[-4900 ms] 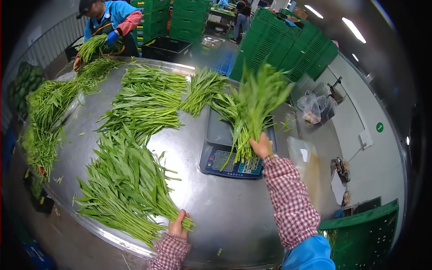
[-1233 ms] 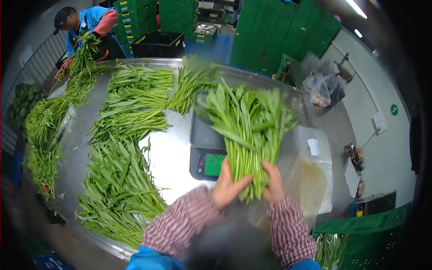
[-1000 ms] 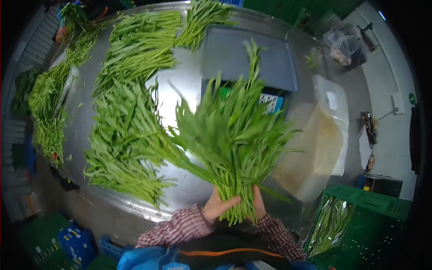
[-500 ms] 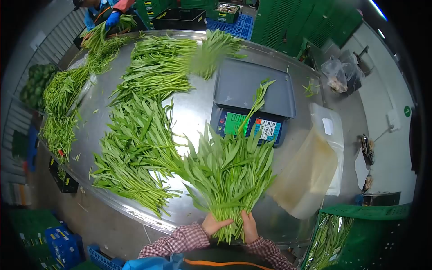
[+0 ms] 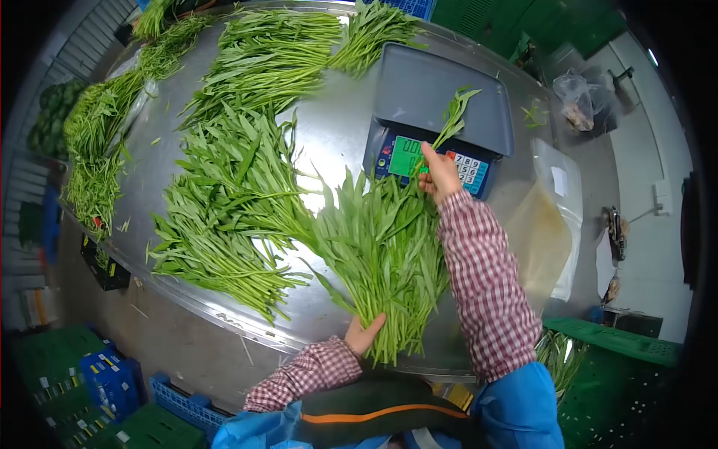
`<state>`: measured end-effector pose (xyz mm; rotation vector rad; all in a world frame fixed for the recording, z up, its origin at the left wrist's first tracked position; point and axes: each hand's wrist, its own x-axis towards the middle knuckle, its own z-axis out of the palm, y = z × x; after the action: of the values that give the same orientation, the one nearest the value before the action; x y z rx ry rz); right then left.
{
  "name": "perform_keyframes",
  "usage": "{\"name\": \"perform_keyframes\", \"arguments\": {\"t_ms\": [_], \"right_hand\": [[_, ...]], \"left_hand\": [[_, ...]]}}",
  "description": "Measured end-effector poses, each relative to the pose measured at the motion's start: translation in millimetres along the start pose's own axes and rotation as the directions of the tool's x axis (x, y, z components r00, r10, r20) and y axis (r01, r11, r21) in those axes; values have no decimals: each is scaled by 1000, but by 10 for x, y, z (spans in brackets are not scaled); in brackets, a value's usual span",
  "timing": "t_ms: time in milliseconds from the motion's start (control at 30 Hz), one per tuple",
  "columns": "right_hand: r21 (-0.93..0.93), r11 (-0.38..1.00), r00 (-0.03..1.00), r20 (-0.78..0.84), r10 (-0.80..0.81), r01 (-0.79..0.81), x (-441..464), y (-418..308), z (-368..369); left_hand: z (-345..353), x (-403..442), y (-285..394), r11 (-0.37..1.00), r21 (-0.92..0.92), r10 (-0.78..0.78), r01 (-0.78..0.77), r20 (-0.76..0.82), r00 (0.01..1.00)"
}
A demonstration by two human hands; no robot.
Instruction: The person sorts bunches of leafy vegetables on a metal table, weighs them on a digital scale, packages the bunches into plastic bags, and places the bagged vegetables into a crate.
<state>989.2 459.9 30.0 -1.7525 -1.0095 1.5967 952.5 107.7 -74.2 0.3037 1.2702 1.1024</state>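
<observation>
A bunch of water spinach (image 5: 381,254) with long narrow leaves lies at the table's front edge, its stems toward me. My left hand (image 5: 365,334) is closed round the left side of those stems, thumb on top. Above the bunch, my right hand (image 5: 441,173) pinches a single water spinach stalk (image 5: 453,118) that sticks up past the leaves. That hand is in front of the digital scale (image 5: 400,159), covering part of its green display and keypad. The stalk's leafy tip overlaps the grey weighing pan (image 5: 441,86).
More water spinach piles (image 5: 224,217) lie to the left and at the back (image 5: 269,52). Loose greens (image 5: 97,142) line the far left edge. Clear plastic bags (image 5: 557,224) lie right of the scale. A green crate (image 5: 613,374) stands at the lower right.
My right hand has left the bunch's stems and moved up and forward to grip the protruding stalk. My left hand stays on the stems. The view has tilted downward.
</observation>
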Motion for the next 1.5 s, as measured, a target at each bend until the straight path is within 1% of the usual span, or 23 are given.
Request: {"name": "perform_keyframes", "arguments": {"t_ms": [33,100,167,200,233,300,367,400,433,533,633,667,767,800,900,967,1033,1100,1167,1267,1300,1367,1500], "right_hand": [[45,999,999,-31,29,-27,91,-18,74],[25,988,988,2,-152,152,8,-135,62],[185,905,916,46,-398,384,-465,-302,25],[161,920,909,167,-382,357,-836,-378,-92],[138,935,893,279,-353,326,-1201,-341,-250],[-133,975,926,356,-122,180,-1754,8,-490],[-265,960,923,340,182,-91,-2109,674,-586],[-436,843,917,368,-151,314,-2189,1337,-666],[-560,535,775,455,-439,632,-2252,1831,-737],[-518,830,973,19,-232,208,-2719,1873,-810],[-640,732,954,5,-298,232,-2541,2143,-1120],[-748,533,841,63,-537,396,-2442,2211,-1090],[-868,477,987,78,-141,137,-2424,2079,-1064],[-884,425,959,81,-272,196,-2476,2040,-1111],[-661,697,953,95,-288,277,-2848,1409,-1240],[-392,843,886,-128,-446,368,-3007,1297,-1256],[-203,849,781,-333,-528,487,-2957,1301,-1168],[-237,919,892,-257,-372,314,-2662,1509,-1077],[-639,687,904,30,-426,345,-2316,2040,-1006],[-574,815,911,-288,-295,83,-2281,2225,-1014],[-503,864,929,-301,-215,37,-2162,2319,-1040],[-327,943,942,-330,-51,-64,-1862,2340,-1080],[-183,981,995,-57,-80,69,-1902,2283,-357]], "left_hand": [[-21,7,-19,999,-36,-27,27,-15,1000],[-20,3,-59,988,-136,-85,79,-39,996],[-5,10,80,988,-149,-34,37,22,999],[-4,15,99,985,-174,-10,17,42,999],[-7,0,99,981,-193,10,2,61,998],[-36,-14,86,981,-188,-32,44,68,997],[-65,11,102,970,-198,-127,144,94,987],[-72,1,138,956,-245,-134,163,131,982],[-56,-8,201,950,-269,-125,156,130,984],[-140,-44,161,937,-301,-140,180,151,979],[-38,-129,342,959,-267,-84,98,64,994],[-55,-121,341,984,-154,-77,92,99,992],[34,-94,350,911,368,169,-184,72,983],[35,-142,402,892,433,130,-132,34,991],[-179,85,-69,950,243,184,-196,73,980],[-181,26,-23,956,215,189,-197,60,980],[-186,28,7,951,256,170,-173,34,985],[-197,28,-22,948,294,127,-124,9,992],[-184,-24,82,925,367,109,-99,-8,994],[-137,-23,120,942,204,266,-268,35,963],[-194,-16,28,928,159,334,-337,45,942],[-216,-6,42,933,236,257,-271,89,962],[-173,107,-17,951,241,159,-194,158,975]]}}
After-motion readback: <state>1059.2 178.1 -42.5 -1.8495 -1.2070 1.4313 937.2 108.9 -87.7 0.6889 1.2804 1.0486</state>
